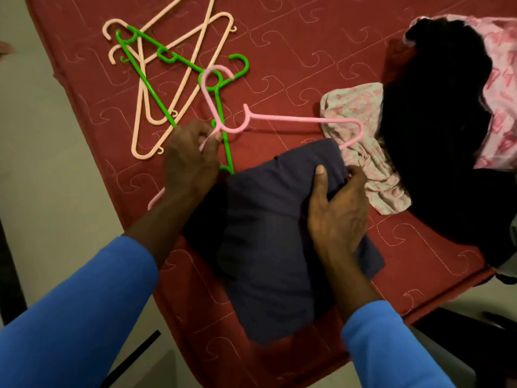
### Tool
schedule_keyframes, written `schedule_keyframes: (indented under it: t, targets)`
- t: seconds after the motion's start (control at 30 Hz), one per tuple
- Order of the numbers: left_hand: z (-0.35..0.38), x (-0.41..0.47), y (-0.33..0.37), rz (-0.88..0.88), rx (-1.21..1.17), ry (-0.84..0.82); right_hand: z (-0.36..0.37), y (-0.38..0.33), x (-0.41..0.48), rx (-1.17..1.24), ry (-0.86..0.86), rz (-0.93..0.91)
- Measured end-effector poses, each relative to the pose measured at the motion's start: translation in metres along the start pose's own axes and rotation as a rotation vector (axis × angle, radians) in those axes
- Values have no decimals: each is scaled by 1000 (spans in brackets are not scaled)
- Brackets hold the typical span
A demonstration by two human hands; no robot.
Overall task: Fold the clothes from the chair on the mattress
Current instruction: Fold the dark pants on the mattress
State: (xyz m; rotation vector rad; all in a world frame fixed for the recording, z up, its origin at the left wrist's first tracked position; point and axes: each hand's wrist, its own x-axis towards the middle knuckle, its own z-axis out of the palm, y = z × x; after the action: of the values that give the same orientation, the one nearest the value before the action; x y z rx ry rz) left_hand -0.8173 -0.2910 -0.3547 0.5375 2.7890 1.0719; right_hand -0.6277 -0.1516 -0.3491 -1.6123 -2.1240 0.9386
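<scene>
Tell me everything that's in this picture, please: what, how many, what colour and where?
mattress: one, red, quilted, under everything.
peach hangers: at least two, pale peach, upper left.
green hangers: count unclear, green, tangled with the peach ones.
pink hanger: one, pink, centre.
folded garment: one, dark blue-grey, front centre.
floral cloth: one, pale with pink print, crumpled, right of the folded garment.
black clothes: a heap, black, right.
pink printed cloth: one, pink, far right, beside the black clothes.
sleeves: two, blue, bottom.
left hand: fingers pinch the pink hanger.
right hand: grips the folded garment.
</scene>
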Motion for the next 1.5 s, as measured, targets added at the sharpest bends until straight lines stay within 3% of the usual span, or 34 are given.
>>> schedule_keyframes:
  t: [0.17, 0.37, 0.7, 1.0, 1.17, 1.3, 1.5]
  targets:
    - [-26, -17, 13, 43, -203, -1, -17, 2, 26, 274, -212, 174]
    - [-114, -48, 68, 204, -232, 28, -84, -28, 14, 506, -572, 219]
    - [-261, -141, 172, 237, -118, 261, -207, -98, -58, 499, -479, -94]
    - [-381, -284, 293, 242, -41, 555, -322, -142, -111, 647, -703, -327]
    - [-458, -359, 332, 180, -11, 667, -395, -189, -155, 691, -781, -630]
    - [-514, -436, 344, 117, 5, 804, -429, -229, -221, 725, -695, -808]
    - [-588, -553, 329, -7, 141, 1038, -447, -248, -344, 614, -219, -1209]
